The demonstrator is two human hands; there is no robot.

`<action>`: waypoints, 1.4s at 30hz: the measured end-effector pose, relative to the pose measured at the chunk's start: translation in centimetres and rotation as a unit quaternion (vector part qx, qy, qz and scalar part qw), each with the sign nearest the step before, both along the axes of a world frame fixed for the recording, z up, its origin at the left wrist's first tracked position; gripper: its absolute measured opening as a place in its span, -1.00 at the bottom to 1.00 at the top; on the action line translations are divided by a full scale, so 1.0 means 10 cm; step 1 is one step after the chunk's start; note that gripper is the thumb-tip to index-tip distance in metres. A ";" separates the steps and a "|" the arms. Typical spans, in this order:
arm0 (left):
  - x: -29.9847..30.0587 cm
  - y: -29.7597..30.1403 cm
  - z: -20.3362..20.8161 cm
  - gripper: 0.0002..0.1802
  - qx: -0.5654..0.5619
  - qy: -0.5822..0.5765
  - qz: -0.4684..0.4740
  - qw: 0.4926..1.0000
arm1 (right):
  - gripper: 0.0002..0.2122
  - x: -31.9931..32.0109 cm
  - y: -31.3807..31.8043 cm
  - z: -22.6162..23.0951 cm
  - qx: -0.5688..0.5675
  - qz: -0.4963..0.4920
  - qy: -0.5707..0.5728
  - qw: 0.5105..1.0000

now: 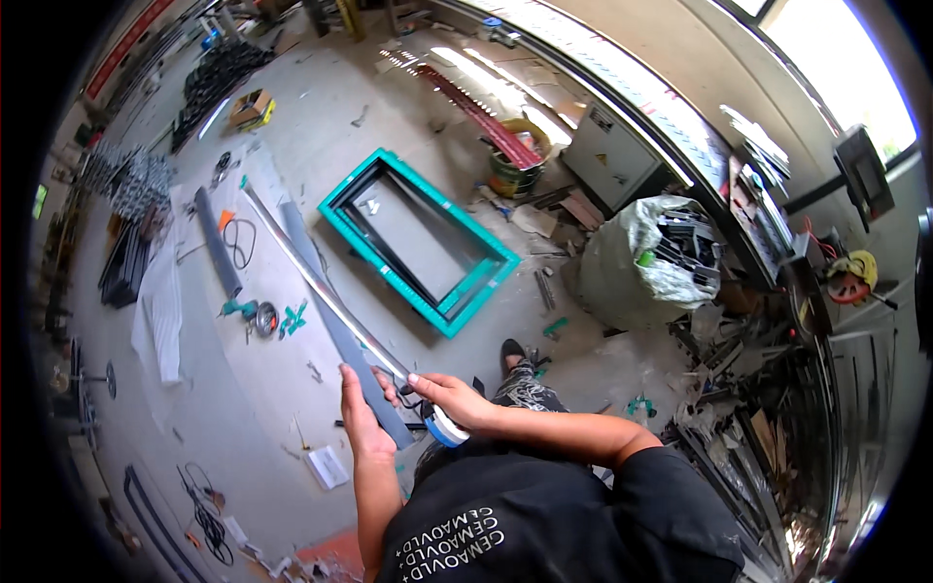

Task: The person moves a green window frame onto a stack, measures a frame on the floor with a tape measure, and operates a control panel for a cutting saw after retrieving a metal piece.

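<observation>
A long grey profile bar [342, 335] slants away from me, its near end between my hands. My left hand [365, 423] is wrapped round it from the left, with the fingertips showing on the far side. My right hand [452, 400] is closed on a tape measure with a blue and white case [446, 428]. Its shiny blade [316, 282] runs out along the bar, reaching past the bar's far end. The thumb lies at the blade's near end. My palm hides part of the case.
A teal-edged rectangular frame [473, 290] lies on the floor ahead. Left of the bar are another grey bar [216, 238], a green power tool [236, 308] and a cable [239, 243]. A white sack of offcuts [622, 277] and scrap stand at the right.
</observation>
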State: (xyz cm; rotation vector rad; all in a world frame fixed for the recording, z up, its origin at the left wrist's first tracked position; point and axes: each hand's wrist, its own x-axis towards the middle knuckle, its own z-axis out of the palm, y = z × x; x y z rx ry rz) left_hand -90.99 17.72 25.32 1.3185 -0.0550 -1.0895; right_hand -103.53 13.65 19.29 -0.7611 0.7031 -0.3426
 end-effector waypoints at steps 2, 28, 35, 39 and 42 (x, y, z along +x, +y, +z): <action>-0.07 -0.06 -0.11 -0.51 0.029 0.006 -0.063 0.998 | -0.45 -0.12 -0.06 0.00 0.002 -0.050 0.027 0.998; -0.94 0.05 -1.89 -0.70 0.173 -0.556 -0.418 0.697 | -0.65 -4.25 -2.14 -1.88 0.194 -0.295 0.447 0.822; -1.12 0.96 -2.09 -0.69 0.441 -0.410 -0.379 0.703 | -0.72 -5.41 -3.11 -2.17 0.078 -0.252 0.550 0.793; -1.48 1.31 -2.20 -0.65 0.518 -0.327 -0.326 0.721 | -0.68 -3.69 -2.91 -2.57 0.025 -0.039 0.574 0.817; -1.51 1.42 -2.23 -0.60 0.555 -0.288 -0.298 0.721 | -0.73 -1.95 -2.10 -2.37 -0.011 0.106 0.503 0.858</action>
